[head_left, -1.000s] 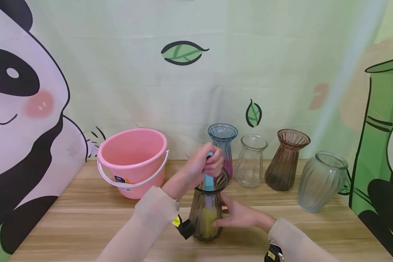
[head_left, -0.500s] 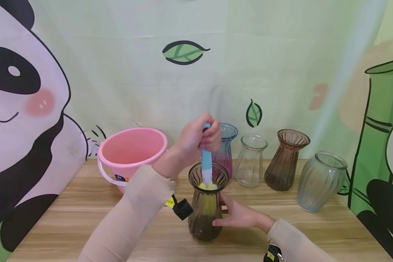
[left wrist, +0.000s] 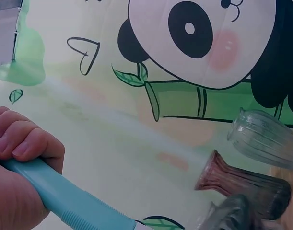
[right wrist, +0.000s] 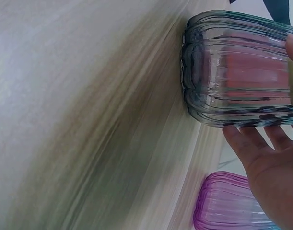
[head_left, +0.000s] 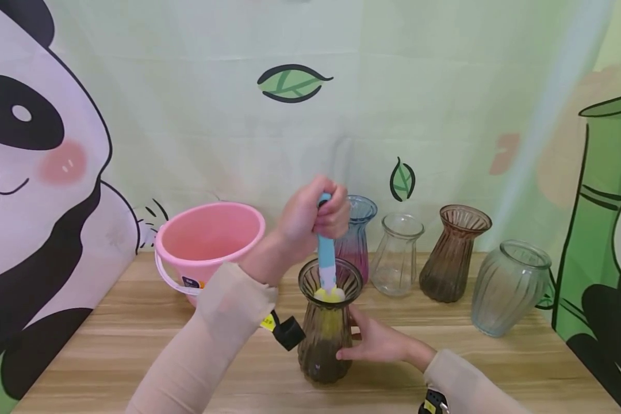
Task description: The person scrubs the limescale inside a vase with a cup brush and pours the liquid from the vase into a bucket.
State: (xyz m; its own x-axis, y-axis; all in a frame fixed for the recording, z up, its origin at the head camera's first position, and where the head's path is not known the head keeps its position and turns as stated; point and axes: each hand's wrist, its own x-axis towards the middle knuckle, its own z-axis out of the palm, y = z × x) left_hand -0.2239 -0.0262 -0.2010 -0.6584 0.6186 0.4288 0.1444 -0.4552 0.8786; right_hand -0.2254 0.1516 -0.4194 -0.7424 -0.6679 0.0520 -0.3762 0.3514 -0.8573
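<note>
My left hand [head_left: 315, 210] grips the blue handle of a sponge bottle brush [head_left: 326, 253] above the smoky grey ribbed glass vase [head_left: 323, 359]. The brush's yellow and white sponge head sits in the vase's neck, seen partly through the glass. In the left wrist view, curled fingers [left wrist: 26, 141] wrap the blue handle [left wrist: 84, 199]. My right hand [head_left: 380, 339] holds the vase low on its right side, thumb in front; the other fingers are mostly hidden behind it. The right wrist view shows the vase's base [right wrist: 199, 72] on the wooden table, fingers [right wrist: 244, 143] along its side.
A pink bucket [head_left: 212, 261] with a white handle stands at the left, partly behind my left arm. Behind and right of the held vase stand a blue-pink vase [head_left: 359, 230], a clear vase [head_left: 395, 259], a brown vase [head_left: 450, 259] and a pale ribbed vase [head_left: 507, 293].
My left hand has lifted the brush, so its sponge head went from the vase's bottom up to its neck. Over the last half second it is nearly still. My right hand keeps its hold.
</note>
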